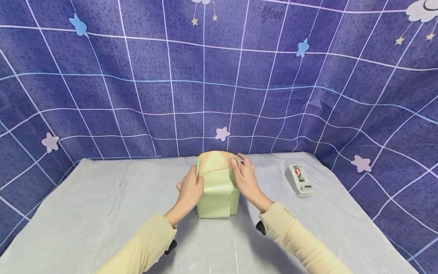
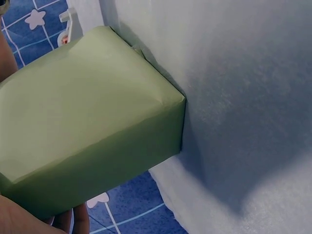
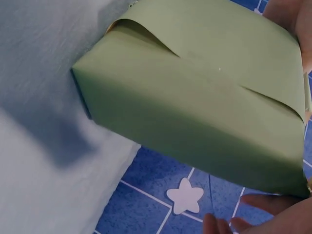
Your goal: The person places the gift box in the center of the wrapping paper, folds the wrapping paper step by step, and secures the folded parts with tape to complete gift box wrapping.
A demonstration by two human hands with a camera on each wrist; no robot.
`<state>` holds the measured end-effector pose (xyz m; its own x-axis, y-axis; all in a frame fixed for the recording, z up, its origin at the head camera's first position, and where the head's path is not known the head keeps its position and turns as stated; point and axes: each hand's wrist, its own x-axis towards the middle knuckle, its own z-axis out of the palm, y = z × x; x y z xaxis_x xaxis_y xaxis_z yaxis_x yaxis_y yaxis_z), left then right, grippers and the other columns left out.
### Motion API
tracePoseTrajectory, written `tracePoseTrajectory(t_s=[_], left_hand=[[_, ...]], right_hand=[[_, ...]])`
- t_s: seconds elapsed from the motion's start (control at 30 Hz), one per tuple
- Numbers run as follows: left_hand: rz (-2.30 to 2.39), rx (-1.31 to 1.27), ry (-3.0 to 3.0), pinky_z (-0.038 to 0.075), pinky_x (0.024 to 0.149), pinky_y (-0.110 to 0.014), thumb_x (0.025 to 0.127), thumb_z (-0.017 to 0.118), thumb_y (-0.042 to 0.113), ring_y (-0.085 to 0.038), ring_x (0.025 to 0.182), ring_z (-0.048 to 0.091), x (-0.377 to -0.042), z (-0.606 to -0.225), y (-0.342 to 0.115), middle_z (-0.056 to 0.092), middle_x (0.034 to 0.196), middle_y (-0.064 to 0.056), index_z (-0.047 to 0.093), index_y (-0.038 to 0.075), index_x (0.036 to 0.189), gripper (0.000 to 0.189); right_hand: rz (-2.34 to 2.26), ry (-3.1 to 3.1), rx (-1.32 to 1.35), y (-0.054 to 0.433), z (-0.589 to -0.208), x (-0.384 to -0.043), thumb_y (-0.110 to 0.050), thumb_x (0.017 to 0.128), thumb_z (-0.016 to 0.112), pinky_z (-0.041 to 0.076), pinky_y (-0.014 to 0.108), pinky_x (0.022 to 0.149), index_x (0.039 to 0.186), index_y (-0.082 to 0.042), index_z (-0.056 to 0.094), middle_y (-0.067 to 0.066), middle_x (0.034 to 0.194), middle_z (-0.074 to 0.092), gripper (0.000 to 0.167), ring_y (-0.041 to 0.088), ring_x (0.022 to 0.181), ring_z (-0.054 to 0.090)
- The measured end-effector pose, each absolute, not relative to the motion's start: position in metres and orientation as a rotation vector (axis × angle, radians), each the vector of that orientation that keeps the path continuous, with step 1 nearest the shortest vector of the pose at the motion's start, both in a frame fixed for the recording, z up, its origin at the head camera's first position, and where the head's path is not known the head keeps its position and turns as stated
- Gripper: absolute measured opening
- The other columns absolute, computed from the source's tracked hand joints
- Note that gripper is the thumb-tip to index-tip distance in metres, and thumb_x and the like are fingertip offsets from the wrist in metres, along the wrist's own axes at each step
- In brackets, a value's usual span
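Note:
A box-shaped package in light green paper (image 1: 216,198) stands upright on the table between both hands. At its top, a curved paper flap (image 1: 219,155) shows a peach-orange edge. My left hand (image 1: 189,188) grips the upper left side, thumb toward the front and fingers around the side. On the upper right, my right hand (image 1: 247,180) holds the top edge with its thumb, fingers reaching behind. In the right wrist view, an overlapping paper seam (image 3: 209,68) lifts slightly at its ends. The left wrist view shows a smooth wrapped face (image 2: 83,107). What lies inside is hidden.
A white tape dispenser (image 1: 298,180) with a roll of tape sits to the right of the package. Grey cloth (image 1: 119,205) covers the table. Behind and at the sides hangs a blue gridded curtain (image 1: 219,95) with stars.

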<state>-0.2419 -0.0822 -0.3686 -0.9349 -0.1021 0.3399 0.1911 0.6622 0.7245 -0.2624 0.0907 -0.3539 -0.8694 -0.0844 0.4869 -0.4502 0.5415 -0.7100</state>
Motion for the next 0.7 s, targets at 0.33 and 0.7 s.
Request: tracePoseTrajectory(t_s=[0.33, 0.7], left_hand=[[-1.146, -0.071, -2.527, 0.025, 0.073, -0.043, 0.091, 0.042, 0.012, -0.031, 0.082, 0.057, -0.242, -0.369, -0.082, 0.059, 0.084, -0.012, 0.052, 0.004, 0.099, 0.016], [-1.151, -0.072, -2.52, 0.024, 0.079, -0.046, 0.091, 0.041, 0.012, -0.03, 0.082, 0.056, -0.242, -0.37, -0.082, 0.058, 0.083, -0.011, 0.052, 0.004, 0.099, 0.016]], right_hand=[[1.451, -2.301, 0.514, 0.111, -0.354, -0.263, -0.019, 0.101, 0.027, 0.028, 0.049, 0.104, 0.118, 0.008, 0.055, 0.02, 0.129, 0.048, 0.042, 0.035, 0.124, 0.039], [1.693, -2.458, 0.691, 0.12, -0.372, -0.263, -0.016, 0.1, 0.032, 0.027, 0.048, 0.106, 0.125, 0.006, 0.05, 0.018, 0.133, 0.041, 0.038, 0.03, 0.127, 0.034]])
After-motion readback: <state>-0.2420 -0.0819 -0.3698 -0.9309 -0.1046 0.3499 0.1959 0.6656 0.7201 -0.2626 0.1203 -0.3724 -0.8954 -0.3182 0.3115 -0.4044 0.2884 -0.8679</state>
